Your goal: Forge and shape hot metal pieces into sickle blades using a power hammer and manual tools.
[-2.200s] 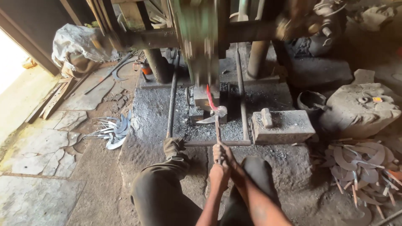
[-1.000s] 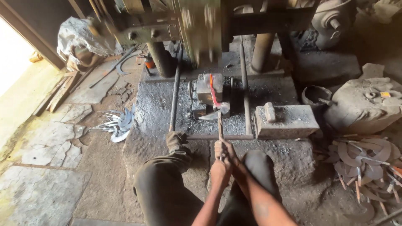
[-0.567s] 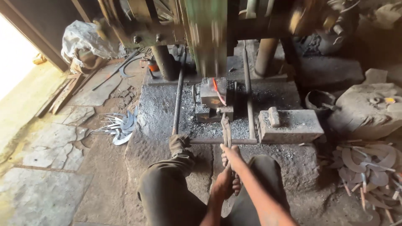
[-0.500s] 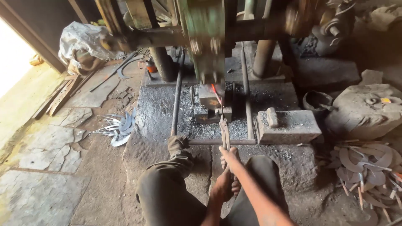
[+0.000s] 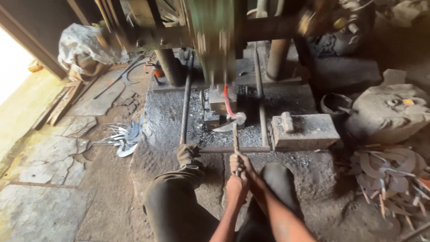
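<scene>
Both hands grip the same thing: the left hand (image 5: 236,188) is closed around the near end of the long, dark iron tongs (image 5: 235,142), and the right hand (image 5: 240,163) is wrapped around the handles just ahead of it, the two hands touching. The tongs run straight away from the person to the curved strip of metal, glowing red along its upper length (image 5: 229,104), which sits on the small grey steel anvil block (image 5: 219,105) directly beneath the green power hammer head (image 5: 214,42) (blurred in this view). A flat grey blade end (image 5: 230,124) shows at the strip's lower tip. Black scale covers the stone bed around the block. To the right rests a rectangular grey steel block (image 5: 307,130). Near the left knee lies a heap of curved grey sickle blades (image 5: 123,138); a second pile of rusty blades (image 5: 389,172) lies far right.
</scene>
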